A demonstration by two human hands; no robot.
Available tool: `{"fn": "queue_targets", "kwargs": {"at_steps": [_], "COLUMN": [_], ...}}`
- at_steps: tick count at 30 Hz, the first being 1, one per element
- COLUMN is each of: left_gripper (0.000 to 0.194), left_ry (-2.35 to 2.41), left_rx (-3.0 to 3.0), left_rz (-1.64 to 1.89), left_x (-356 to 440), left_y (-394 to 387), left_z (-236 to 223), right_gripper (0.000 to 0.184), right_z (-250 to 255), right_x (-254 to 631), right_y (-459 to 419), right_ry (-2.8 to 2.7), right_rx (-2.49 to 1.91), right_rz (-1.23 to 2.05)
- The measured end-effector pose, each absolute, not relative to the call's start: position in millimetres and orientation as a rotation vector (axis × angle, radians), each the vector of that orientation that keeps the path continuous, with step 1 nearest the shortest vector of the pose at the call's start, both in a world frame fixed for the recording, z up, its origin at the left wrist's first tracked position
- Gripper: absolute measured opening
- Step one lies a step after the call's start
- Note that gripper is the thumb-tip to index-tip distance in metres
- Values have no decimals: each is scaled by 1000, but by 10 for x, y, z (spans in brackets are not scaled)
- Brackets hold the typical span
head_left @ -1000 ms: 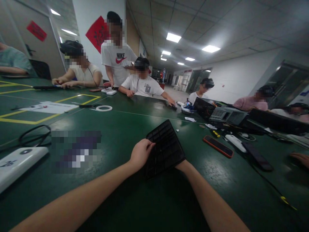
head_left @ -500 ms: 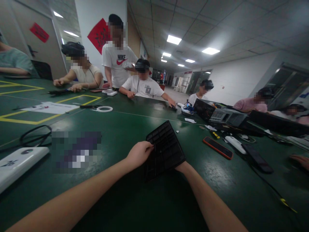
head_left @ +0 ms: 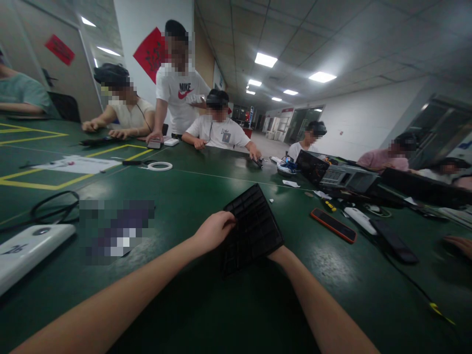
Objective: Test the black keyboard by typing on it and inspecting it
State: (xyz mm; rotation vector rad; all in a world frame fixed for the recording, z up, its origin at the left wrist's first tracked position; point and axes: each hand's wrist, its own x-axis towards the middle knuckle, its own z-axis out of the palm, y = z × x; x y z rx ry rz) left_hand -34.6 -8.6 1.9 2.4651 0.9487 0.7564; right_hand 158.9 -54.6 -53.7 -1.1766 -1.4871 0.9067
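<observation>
A black plastic tray (head_left: 253,223) with a grid of small compartments is held tilted above the green table, in the middle of the head view. My right hand (head_left: 279,254) supports it from behind at the lower right; the tray covers those fingers. At the tray's left edge, my left hand (head_left: 216,228) has its thumb and fingers pinched together over the compartments. Whatever lies between those fingertips is too small or hidden to name.
On the green table (head_left: 177,305), a white power bank (head_left: 37,250) and a black cable (head_left: 55,209) lie left. An orange-edged phone (head_left: 334,225), a dark phone (head_left: 394,241) and a computer case (head_left: 346,174) are right. Several people sit around; one person (head_left: 180,88) stands.
My left hand has shifted slightly upward along the tray, which stays in place. The standing person's hand now rests on a small box on the far table edge.
</observation>
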Motion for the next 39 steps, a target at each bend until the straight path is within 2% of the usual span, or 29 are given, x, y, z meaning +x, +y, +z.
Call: {"fn": "queue_targets", "kwargs": {"at_steps": [5, 10, 13, 17, 21, 23, 28, 31, 35, 39], "left_gripper": [14, 13, 17, 16, 45, 53, 41, 36, 38, 42], "left_ry": [781, 922, 925, 950, 946, 989, 983, 970, 1181, 1617], "left_rx": [2449, 1546, 1283, 1573, 2096, 2217, 2479, 2554, 2611, 2615], "left_rz": [831, 907, 855, 747, 739, 723, 685, 686, 655, 427], "left_x": [-367, -349, -354, -358, -343, -335, -319, -352, -611, -1128], "left_y": [-88, -48, -26, -45, -73, -78, -66, 57, 538, 1192], "left_z": [40, 45, 41, 3, -68, -105, -115, -1, 271, 441], "right_gripper": [30, 25, 25, 23, 25, 24, 31, 37, 44, 45], "right_z": [-540, -517, -494, -470, -483, -495, -435, -256, 31, 29], "right_x": [1577, 1550, 1535, 1522, 1517, 1515, 1490, 1544, 1921, 2608], "right_y": [-538, -562, -593, -598, -565, -557, -558, -536, -501, -586], "right_ry": [-1395, -1245, -1216, -1285, -1358, -1343, -1392, -1628, -2013, -2011], "right_rx": [-1190, -1116, -1094, -1091, -1060, -1126, -1134, -1152, -1463, -1779], "right_rz": [974, 1228, 1265, 1171, 1150, 1110, 997, 976, 512, 336]}}
